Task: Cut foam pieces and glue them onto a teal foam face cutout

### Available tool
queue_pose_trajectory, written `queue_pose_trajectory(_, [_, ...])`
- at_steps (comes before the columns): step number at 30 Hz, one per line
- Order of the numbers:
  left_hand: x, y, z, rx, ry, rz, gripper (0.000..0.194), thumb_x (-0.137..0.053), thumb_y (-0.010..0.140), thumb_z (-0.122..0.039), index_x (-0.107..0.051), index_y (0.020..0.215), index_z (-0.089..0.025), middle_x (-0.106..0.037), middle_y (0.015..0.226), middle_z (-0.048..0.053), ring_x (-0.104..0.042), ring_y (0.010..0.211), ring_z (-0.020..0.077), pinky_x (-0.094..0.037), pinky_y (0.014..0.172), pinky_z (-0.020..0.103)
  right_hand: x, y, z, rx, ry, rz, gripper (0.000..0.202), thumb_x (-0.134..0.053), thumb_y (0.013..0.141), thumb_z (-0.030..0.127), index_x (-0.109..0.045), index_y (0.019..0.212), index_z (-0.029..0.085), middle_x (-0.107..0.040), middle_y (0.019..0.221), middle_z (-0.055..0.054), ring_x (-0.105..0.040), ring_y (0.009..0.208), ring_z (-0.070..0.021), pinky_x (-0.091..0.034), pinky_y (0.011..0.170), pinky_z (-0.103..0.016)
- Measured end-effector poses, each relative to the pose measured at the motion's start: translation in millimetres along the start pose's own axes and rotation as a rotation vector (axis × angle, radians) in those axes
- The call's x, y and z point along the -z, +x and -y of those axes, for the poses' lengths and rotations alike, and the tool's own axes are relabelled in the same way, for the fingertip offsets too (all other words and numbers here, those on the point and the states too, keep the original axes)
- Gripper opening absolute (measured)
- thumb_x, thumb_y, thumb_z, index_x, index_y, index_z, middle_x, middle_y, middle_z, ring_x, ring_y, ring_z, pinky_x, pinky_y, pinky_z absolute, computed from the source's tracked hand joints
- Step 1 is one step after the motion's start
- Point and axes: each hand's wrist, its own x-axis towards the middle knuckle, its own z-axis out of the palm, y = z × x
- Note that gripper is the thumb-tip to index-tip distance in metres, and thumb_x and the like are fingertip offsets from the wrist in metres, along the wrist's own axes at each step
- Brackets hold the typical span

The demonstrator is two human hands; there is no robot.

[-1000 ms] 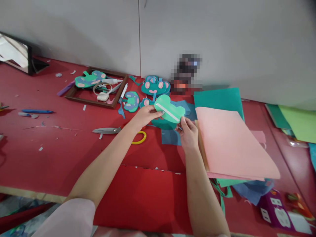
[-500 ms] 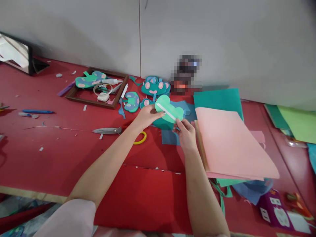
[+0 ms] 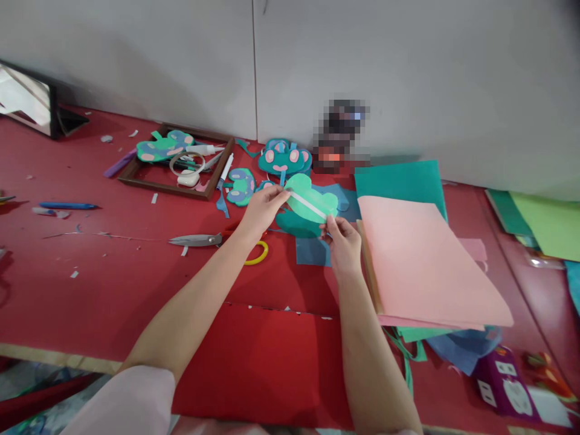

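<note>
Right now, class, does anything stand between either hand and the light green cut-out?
Nothing visible does. The left hand and right hand both grip the light green cut-out, near opposite ends of its white strip. The scissors lie under the left forearm.

Red table [image 3: 113, 266], grey-bladed scissors [image 3: 197, 240], blue pen [image 3: 67, 205], apparently purple box [image 3: 505, 383]

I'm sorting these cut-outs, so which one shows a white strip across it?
The light-green cut-out, held between the left hand and right hand. Its white strip sets it apart; the patterned cut-outs show coloured patches instead.
</note>
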Motion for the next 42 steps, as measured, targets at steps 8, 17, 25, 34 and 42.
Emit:
queue_pose_trajectory(8, [1.2, -0.5, -10.0, 0.109, -0.078, -0.091, 0.021, -0.062, 0.071, -0.039, -0.058, 0.07, -0.018, -0.061, 0.071, 0.001, -0.06, 0.07, 0.0129, -0.049, 0.066, 0.023, -2.3, -2.3, 2.7, -0.008, 0.026, 0.097, 0.025, -0.072, 0.069, 0.044, -0.064, 0.074, 0.02, -0.065, 0.068, 0.001, -0.051, 0.055, -0.0076, -0.045, 0.051, -0.021])
queue_pose_trajectory(17, [0.9, 1.0, -8.6, 0.135, -0.119, -0.139, 0.02, -0.063, 0.069, -0.036, -0.057, 0.069, -0.017, -0.061, 0.07, 0.001, -0.06, 0.069, 0.012, -0.051, 0.065, 0.022, -4.6, -4.5, 4.6, -0.003, 0.073, 0.129, 0.02, -0.074, 0.068, 0.038, -0.067, 0.074, 0.02, -0.067, 0.068, 0.001, -0.051, 0.053, -0.007, -0.045, 0.05, -0.021])
queue_pose_trajectory(25, [1.7, 2.7, -7.4, 0.12, -0.088, -0.169, 0.019, -0.062, 0.07, -0.037, -0.057, 0.07, -0.018, -0.059, 0.068, 0.001, -0.06, 0.069, 0.0128, -0.05, 0.063, 0.023, -2.6, -3.9, 0.3, 0.011, 0.027, 0.155, 0.02, -0.071, 0.072, 0.039, -0.066, 0.078, 0.021, -0.068, 0.071, 0.001, -0.052, 0.054, -0.0076, -0.046, 0.052, -0.022])
queue_pose_trajectory(34, [2.2, 3.6, -3.1, 0.102, -0.053, -0.173, 0.02, -0.061, 0.071, -0.038, -0.058, 0.069, -0.018, -0.061, 0.07, 0.001, -0.059, 0.069, 0.012, -0.048, 0.06, 0.02, -2.6, -3.9, 0.5, 0.009, -0.002, 0.144, 0.022, -0.07, 0.071, 0.042, -0.066, 0.078, 0.021, -0.068, 0.072, 0.001, -0.051, 0.055, -0.0077, -0.046, 0.053, -0.022])
queue_pose_trajectory(42, [4.6, 4.4, -2.4, 0.093, -0.054, -0.179, 0.022, -0.062, 0.071, -0.039, -0.056, 0.068, -0.018, -0.059, 0.067, 0.001, -0.058, 0.067, 0.0121, -0.048, 0.061, 0.022, -2.4, -3.6, -0.6, 0.009, 0.004, 0.152, 0.023, -0.073, 0.069, 0.037, -0.068, 0.086, 0.022, -0.068, 0.072, 0.001, -0.05, 0.054, -0.0076, -0.046, 0.053, -0.023])
